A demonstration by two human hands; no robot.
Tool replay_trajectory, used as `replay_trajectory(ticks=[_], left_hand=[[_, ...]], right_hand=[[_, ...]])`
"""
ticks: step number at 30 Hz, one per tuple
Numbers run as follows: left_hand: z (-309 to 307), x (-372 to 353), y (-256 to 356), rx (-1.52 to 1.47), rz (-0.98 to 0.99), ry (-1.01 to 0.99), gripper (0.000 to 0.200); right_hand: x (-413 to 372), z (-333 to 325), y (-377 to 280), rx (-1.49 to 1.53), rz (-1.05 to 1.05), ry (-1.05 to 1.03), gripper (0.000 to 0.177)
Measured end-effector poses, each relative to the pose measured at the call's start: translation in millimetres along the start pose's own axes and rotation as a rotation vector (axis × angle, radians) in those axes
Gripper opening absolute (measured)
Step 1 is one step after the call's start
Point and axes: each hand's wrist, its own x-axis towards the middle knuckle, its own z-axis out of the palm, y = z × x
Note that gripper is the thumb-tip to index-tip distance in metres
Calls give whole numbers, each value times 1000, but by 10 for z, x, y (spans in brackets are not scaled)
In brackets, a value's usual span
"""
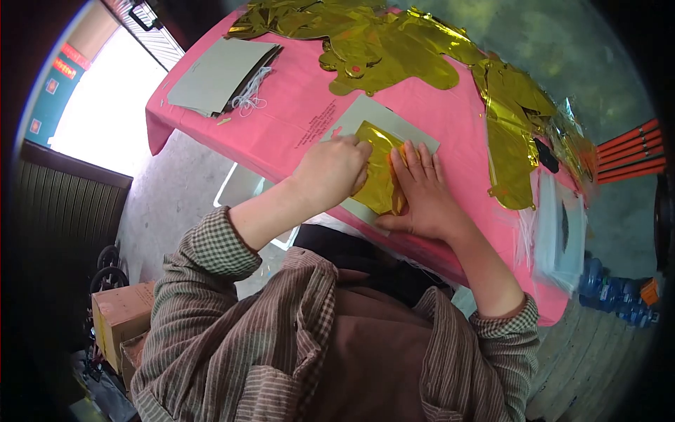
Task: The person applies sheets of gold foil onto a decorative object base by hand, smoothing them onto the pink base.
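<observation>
A gold foil piece (377, 186), folded into a small rectangle, lies on a grey card (383, 117) at the near edge of the pink-covered table. My left hand (332, 169) is closed at the foil's left side, its fingers curled against it; what they grip, if anything, is hidden. With fingers spread, my right hand (424, 190) presses flat on the foil's right side and the card.
More gold foil (394, 56) spreads over the far and right parts of the pink table (281, 133). Grey cards (218, 74) and white strings (252, 95) are at the far left, clear plastic sleeves (559, 232) at the right. Bottles (612, 292) stand beyond.
</observation>
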Motion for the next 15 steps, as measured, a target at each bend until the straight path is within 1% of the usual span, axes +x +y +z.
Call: replay_trajectory(ticks=[1, 2, 4, 5, 7, 9, 15], left_hand=[[-2, -5, -5, 10, 27, 63, 24], [-4, -23, -8, 6, 32, 57, 24], [-11, -70, -25, -71, 186, 156, 37], [-1, -86, -43, -73, 190, 150, 37], [41, -118, -73, -6, 186, 110, 49], [66, -118, -98, -3, 196, 110, 49], [56, -117, -93, 10, 191, 104, 49]], right_hand=[[0, -17, -5, 2, 4, -9, 119], [-3, -20, -6, 4, 8, -18, 119], [3, 16, 7, -4, 13, -16, 119], [7, 32, 11, -14, 14, -11, 120], [6, 10, 1, -12, 19, -22, 120], [-11, 5, 20, -15, 26, -34, 120], [30, 14, 194, 48, -59, -76, 117]])
